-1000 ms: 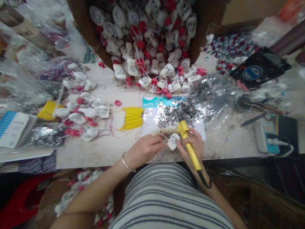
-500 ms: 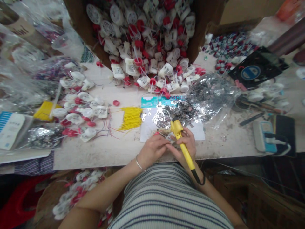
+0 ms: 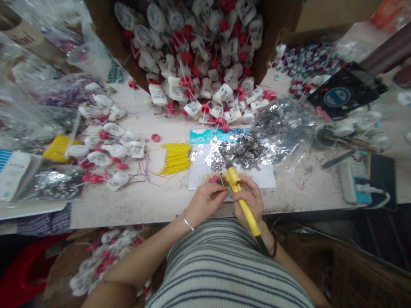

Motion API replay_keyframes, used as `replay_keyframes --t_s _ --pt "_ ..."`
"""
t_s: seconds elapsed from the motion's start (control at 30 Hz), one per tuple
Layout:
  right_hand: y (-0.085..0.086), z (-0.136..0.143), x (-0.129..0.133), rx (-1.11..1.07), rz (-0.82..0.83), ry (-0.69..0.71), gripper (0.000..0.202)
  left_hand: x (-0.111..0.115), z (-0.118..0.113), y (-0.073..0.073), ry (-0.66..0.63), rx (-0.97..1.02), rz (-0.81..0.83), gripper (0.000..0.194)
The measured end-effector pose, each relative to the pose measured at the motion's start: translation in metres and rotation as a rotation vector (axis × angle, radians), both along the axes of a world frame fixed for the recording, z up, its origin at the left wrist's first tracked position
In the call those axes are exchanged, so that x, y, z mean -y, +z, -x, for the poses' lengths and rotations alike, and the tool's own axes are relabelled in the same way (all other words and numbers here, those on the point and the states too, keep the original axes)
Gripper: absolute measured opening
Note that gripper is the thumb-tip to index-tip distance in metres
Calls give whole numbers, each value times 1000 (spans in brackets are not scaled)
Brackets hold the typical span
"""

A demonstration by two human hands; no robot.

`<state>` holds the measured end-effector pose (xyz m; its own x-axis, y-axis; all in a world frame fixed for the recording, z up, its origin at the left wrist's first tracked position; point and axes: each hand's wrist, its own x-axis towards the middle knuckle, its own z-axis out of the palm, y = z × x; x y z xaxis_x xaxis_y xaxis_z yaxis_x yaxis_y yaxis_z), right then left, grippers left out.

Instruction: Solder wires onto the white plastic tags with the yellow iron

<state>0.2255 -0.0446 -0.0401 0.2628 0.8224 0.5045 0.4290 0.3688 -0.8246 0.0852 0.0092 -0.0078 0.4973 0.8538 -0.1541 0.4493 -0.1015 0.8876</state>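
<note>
My right hand (image 3: 249, 199) is wrapped round a yellow soldering iron (image 3: 245, 207), whose tip points up and left at a pile of small metal pieces (image 3: 248, 149). To its left, my left hand (image 3: 207, 201) pinches something too small to make out at the sheet's front edge. A small red piece (image 3: 213, 179) lies just above my left fingers. The two hands are apart. Beneath the metal pieces is a white and blue sheet (image 3: 266, 179). A bundle of yellow wires (image 3: 177, 158) rests left of the sheet.
A large box (image 3: 272, 47) of white and red parts stands at the back. More such parts (image 3: 117, 150) with thin wires lie on the left. A plastic bag of metal pieces (image 3: 289, 124), a black box (image 3: 349, 92) and a white and blue device (image 3: 351, 182) are on the right.
My right hand and the soldering iron have moved slightly down and away from my left hand. The fingers of both hands were touching before and are now separate.
</note>
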Motion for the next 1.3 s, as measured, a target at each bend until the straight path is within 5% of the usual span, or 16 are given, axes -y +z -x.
replay_keyframes --t_s 0.17,0.37,0.47,0.6,0.77,1.3 --pt "10 3 4 -88 68 8 20 1 2 2 -23 1 -32 11" --pt "21 -16 18 -164 66 -92 25 1 19 1 -186 -97 -269 11" --pt "31 -35 37 -4 27 15 45 -1 23 0 -283 -178 -265 12" --pt "50 -57 68 166 141 213 49 -3 21 0 -306 -167 -215 15" --pt "64 -75 92 181 261 303 43 -1 19 -4 -246 -115 -159 17" --pt "74 -74 85 487 275 420 47 -4 15 -3 -243 -162 -120 19"
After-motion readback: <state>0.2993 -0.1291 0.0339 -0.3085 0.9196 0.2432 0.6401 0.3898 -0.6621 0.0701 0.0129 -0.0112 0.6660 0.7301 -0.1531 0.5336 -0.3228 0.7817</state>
